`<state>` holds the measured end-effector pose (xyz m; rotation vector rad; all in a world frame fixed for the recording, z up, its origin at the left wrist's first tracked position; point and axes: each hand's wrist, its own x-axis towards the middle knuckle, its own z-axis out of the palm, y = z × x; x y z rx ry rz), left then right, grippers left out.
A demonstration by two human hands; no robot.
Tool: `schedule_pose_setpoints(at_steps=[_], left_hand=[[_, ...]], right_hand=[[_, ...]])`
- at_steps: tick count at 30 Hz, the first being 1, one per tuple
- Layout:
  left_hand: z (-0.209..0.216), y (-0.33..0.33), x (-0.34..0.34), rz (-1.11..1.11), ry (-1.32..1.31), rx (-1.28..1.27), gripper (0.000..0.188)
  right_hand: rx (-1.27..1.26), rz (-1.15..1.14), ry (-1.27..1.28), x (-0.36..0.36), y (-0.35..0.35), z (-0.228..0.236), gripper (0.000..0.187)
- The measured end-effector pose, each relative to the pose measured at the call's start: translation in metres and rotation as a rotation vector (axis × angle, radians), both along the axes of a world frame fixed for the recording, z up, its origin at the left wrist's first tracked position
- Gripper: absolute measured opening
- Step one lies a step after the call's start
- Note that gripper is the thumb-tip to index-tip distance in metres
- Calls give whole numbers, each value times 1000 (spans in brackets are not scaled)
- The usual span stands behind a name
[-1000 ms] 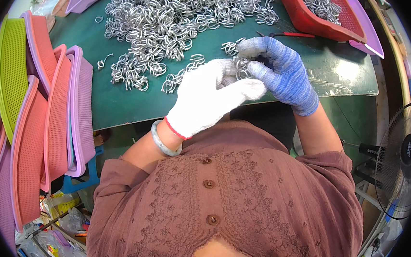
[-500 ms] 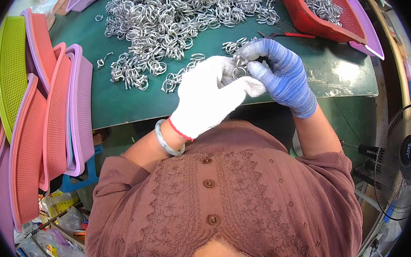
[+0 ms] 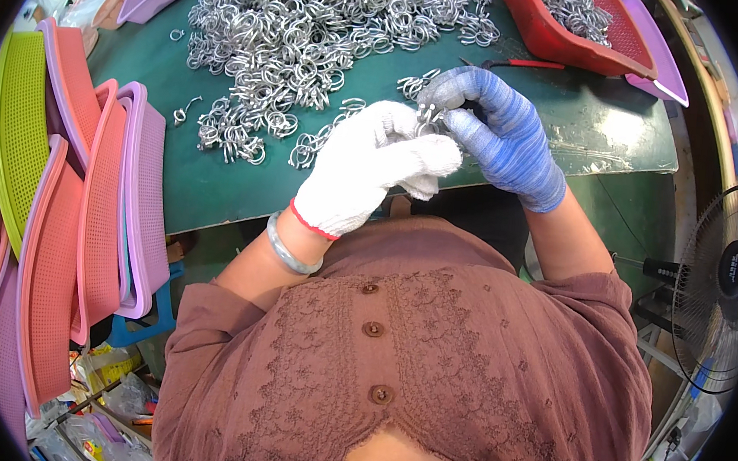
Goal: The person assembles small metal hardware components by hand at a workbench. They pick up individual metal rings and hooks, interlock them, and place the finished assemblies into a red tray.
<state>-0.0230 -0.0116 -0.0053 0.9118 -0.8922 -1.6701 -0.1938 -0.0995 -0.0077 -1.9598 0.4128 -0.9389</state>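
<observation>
Two gloved hands meet over the near edge of the green table (image 3: 199, 184), as I read it through the head camera. The right hand (image 3: 499, 137), in a blue glove, is closed in a pinch: thumb and forefinger press on a small bunch of metal rings (image 3: 430, 118). Its remaining fingers fold behind and I cannot count them. The left hand (image 3: 372, 166), in a white glove, is curled with the thumb laid across; its fingers touch the same bunch from below. Whether that hand grips anything inside the palm I cannot tell, since the thumb and overexposed cloth hide it. The number of rings in the bunch is likewise unclear.

The main ring pile (image 3: 316, 27) covers the far part of the table and is cut off by the upper border. One loose cluster (image 3: 311, 145) lies just beside the white glove, partly covered by it; another, a short row (image 3: 413, 84), sits near the blue fingertips. A red-handled tool (image 3: 534, 64) lies beyond; its dark end is hard to make out. The red basket (image 3: 541, 32) holds more rings and is cropped at the top. The fan (image 3: 733, 268) runs into the dark rim at right.
</observation>
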Motion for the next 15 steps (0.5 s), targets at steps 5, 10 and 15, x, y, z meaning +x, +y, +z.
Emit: schedule_pose_setpoints(at_steps=[5,10,15], left_hand=[[-7,3,0,54,14,-53,10],[-14,1,7,-19,103,-59,7],[-30,-1,8,2,249,-54,6]], right_hand=[[-98,1,62,-1,-1,3,16],[-136,28,70,-1,-1,3,15],[-375,26,58,1,-5,3,15]])
